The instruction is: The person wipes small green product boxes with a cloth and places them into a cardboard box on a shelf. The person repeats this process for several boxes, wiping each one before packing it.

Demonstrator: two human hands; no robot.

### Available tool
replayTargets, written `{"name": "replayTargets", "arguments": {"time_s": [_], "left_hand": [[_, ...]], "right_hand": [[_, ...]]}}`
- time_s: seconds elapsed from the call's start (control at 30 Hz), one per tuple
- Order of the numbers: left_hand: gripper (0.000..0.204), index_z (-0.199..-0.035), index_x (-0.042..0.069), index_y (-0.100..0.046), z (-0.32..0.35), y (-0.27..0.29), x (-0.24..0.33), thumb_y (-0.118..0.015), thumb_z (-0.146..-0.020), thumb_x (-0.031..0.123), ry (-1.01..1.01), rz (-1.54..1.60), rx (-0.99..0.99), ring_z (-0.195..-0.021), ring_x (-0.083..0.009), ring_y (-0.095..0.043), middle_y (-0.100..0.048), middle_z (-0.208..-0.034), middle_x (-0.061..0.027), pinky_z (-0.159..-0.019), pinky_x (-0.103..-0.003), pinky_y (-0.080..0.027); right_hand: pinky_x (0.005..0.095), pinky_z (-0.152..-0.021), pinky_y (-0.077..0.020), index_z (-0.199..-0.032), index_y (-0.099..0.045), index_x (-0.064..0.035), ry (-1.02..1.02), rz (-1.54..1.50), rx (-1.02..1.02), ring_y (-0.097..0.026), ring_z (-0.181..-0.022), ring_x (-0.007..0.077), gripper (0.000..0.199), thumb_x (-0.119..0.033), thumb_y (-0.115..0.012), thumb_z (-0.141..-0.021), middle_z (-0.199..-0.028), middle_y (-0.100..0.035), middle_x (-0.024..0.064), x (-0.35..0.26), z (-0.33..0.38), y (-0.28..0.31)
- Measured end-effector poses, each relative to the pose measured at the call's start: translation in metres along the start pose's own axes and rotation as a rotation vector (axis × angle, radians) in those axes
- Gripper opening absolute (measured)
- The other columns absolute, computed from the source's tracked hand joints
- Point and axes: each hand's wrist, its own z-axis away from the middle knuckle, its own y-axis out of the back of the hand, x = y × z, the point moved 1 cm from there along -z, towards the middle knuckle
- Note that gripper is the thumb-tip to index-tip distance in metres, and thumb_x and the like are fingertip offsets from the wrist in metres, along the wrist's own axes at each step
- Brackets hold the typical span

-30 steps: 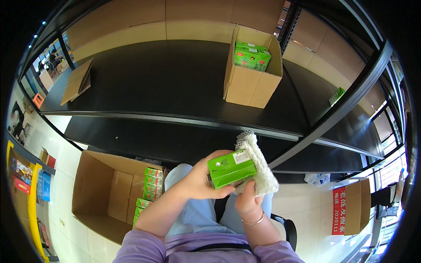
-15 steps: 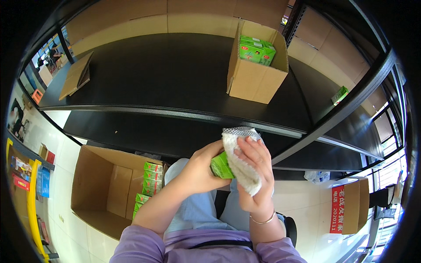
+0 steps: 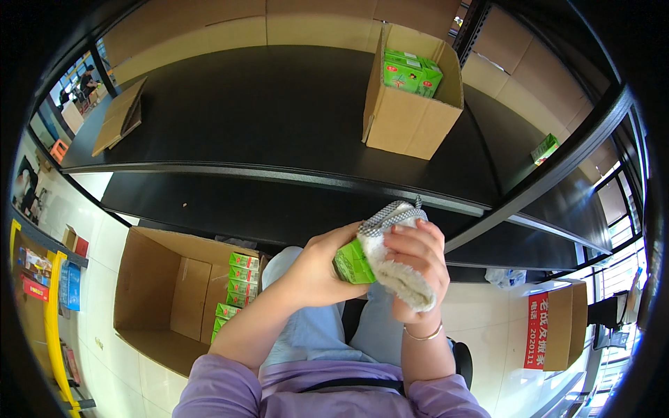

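Note:
My left hand (image 3: 319,268) is wrapped round a green drink carton (image 3: 353,263), held above my lap. Against the carton's right side rests a white fluffy cloth (image 3: 398,272) with a grey checked edge. My right hand (image 3: 422,259) grips this cloth, its fingers bent over the fabric. The cloth hides part of the carton. Below and left of my left arm, a large open cardboard box (image 3: 157,306) holds several green cartons (image 3: 242,280) along its right side. On the shelf ahead, a smaller open cardboard box (image 3: 410,125) contains more green cartons (image 3: 404,73).
The black shelf (image 3: 244,111) has a front metal edge just beyond my hands. A folded cardboard piece (image 3: 120,117) lies at its left end. One green carton (image 3: 546,149) stands at the far right, behind a slanting metal post (image 3: 557,164). A red-labelled box (image 3: 557,327) is on the floor.
My right hand and the cloth have shifted slightly right, and the cloth is folded differently with its checked edge more bunched. The left hand keeps the carton in nearly the same place.

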Motion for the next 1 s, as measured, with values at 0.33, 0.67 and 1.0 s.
{"name": "replayTargets", "arguments": {"time_s": [0.33,0.67,1.0], "left_hand": [[0.064,-0.115,-0.004,-0.047,-0.001,-0.003,-0.003,-0.075,-0.059,0.006,-0.070,0.042,0.016,-0.085,-0.0132,-0.059,-0.062,-0.093,-0.0104,-0.076,-0.028,-0.047],[0.069,-0.125,0.001,-0.037,0.005,-0.007,-0.013,-0.074,-0.071,0.022,0.213,0.661,-0.113,-0.096,-0.0138,-0.054,-0.056,-0.110,-0.0066,-0.082,-0.029,-0.045],[0.058,-0.123,0.000,-0.042,0.012,-0.014,-0.043,-0.034,-0.092,0.048,0.238,0.863,-0.097,-0.101,-0.0123,-0.050,-0.053,-0.113,-0.0063,-0.086,-0.028,-0.042]], "right_hand": [[0.0433,-0.089,-0.0398,-0.087,-0.056,-0.0001,-0.095,-0.072,0.106,-0.057,-0.097,0.0333,0.021,-0.013,-0.054,-0.070,-0.098,-0.061,0.0166,0.016,0.010,-0.002],[0.0456,-0.101,-0.0271,-0.110,-0.055,0.0039,-0.120,-0.028,0.069,-0.034,-0.124,0.0402,0.037,-0.018,-0.048,-0.080,-0.125,-0.046,0.0219,0.009,0.017,-0.019],[0.0477,-0.106,-0.0145,-0.110,-0.060,-0.0024,-0.011,0.177,-0.059,-0.025,-0.131,0.0342,0.039,-0.020,-0.058,-0.074,-0.126,-0.048,0.0134,-0.003,0.022,-0.018]]}}
